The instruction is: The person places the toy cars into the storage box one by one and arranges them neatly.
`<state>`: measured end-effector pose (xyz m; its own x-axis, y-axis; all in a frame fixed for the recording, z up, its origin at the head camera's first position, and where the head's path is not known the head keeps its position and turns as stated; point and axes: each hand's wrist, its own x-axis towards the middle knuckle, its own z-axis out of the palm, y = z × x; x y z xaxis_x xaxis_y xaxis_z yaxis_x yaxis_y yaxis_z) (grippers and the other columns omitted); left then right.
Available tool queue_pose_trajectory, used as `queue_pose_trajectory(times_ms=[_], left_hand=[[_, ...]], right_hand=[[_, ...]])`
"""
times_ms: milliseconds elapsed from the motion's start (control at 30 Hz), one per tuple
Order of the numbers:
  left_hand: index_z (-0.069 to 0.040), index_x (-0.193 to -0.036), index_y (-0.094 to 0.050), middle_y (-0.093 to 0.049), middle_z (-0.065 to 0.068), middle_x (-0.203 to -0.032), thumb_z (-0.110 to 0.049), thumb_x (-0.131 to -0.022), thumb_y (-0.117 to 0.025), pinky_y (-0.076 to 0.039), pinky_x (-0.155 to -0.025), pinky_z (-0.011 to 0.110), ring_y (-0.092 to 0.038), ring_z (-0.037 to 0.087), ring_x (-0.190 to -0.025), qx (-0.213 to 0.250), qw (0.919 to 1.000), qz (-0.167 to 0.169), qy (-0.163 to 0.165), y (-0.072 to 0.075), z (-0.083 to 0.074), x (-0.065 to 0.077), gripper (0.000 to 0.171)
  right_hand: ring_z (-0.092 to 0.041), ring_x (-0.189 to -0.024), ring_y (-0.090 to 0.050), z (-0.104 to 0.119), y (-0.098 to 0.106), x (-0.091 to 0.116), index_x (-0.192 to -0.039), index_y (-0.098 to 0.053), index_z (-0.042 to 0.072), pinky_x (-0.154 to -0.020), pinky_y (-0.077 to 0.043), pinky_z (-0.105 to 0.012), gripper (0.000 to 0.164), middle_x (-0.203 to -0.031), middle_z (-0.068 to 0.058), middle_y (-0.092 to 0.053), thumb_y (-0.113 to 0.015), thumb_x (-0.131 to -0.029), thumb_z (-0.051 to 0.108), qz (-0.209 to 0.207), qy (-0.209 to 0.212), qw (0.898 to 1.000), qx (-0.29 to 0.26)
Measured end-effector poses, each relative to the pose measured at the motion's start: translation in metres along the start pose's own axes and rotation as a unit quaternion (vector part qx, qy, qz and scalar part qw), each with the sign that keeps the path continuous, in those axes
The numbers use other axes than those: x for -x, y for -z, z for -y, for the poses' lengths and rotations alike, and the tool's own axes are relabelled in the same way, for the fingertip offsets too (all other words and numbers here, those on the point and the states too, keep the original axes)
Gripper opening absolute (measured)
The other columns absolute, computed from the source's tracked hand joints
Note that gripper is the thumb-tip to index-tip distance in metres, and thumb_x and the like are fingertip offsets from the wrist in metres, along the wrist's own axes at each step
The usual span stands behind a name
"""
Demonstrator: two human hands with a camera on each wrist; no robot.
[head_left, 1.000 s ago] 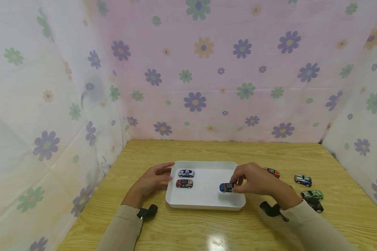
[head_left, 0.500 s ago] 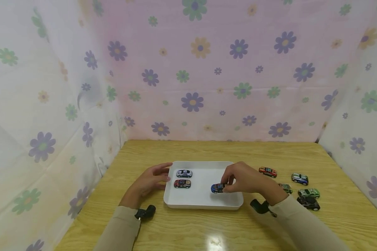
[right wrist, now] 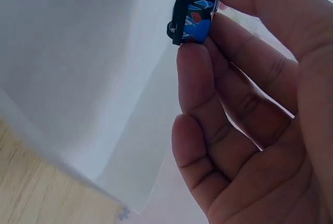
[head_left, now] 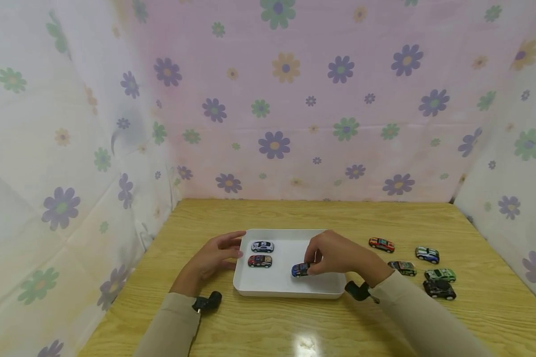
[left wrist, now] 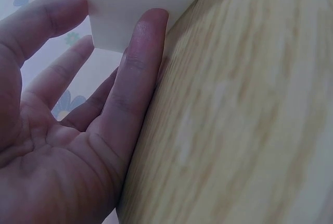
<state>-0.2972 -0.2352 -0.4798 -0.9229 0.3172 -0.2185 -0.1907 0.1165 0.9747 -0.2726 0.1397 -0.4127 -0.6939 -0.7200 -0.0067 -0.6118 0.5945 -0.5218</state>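
Observation:
A white tray lies on the table. My right hand pinches a blue toy car between thumb and fingers over the tray's middle. In the right wrist view the toy car's dark underside and wheels face the camera. At the tray's left end my left hand touches the outer wall, its fingers extended, as the left wrist view also shows. Inside the tray, a white toy car stands behind a red toy car, both near the left wall.
Right of the tray on the wooden table stand several toy cars: an orange-red one, a white-blue one, a green one, a black one and a dark patterned one. Flowered cloth surrounds the table.
My right hand has moved left with the blue toy car, from the tray's right part to its middle. The left hand stays at the tray's left wall.

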Motion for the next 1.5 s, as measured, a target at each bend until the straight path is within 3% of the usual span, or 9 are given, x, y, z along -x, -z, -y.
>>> queue_pose_trajectory(times_ms=[500,1100,1500], left_hand=[[-0.027,-0.150,-0.056,-0.048,0.012,-0.157,-0.005,-0.090,-0.078,-0.062,-0.090,0.049,-0.053,0.034,-0.136,-0.004,1.0000,0.001,-0.002,0.002,0.002,0.000,0.067],[-0.023,-0.152,-0.053,-0.045,0.016,-0.159,-0.005,-0.091,-0.077,-0.062,-0.090,0.050,-0.053,0.035,-0.135,-0.003,1.0000,0.005,-0.003,0.000,-0.002,0.002,0.068],[-0.025,-0.150,-0.056,-0.048,0.013,-0.156,-0.004,-0.090,-0.078,-0.062,-0.089,0.050,-0.055,0.033,-0.132,0.005,1.0000,-0.001,0.001,0.001,-0.001,0.001,0.068]], right_hand=[[-0.001,-0.077,-0.064,0.009,-0.007,-0.024,-0.089,-0.082,0.028,-0.070,-0.055,-0.024,0.008,-0.086,0.017,-0.071,-0.087,-0.084,0.026,0.028,-0.024,0.999,0.015],[-0.003,-0.076,-0.065,0.024,-0.014,-0.046,-0.087,-0.081,0.026,-0.068,-0.055,-0.022,0.011,-0.082,0.018,-0.071,-0.090,-0.081,0.023,0.083,-0.044,0.996,-0.005],[-0.004,-0.074,-0.064,0.031,-0.023,-0.058,-0.083,-0.079,0.027,-0.069,-0.055,-0.022,0.013,-0.078,0.016,-0.071,-0.091,-0.080,0.023,0.095,-0.054,0.994,-0.019]])
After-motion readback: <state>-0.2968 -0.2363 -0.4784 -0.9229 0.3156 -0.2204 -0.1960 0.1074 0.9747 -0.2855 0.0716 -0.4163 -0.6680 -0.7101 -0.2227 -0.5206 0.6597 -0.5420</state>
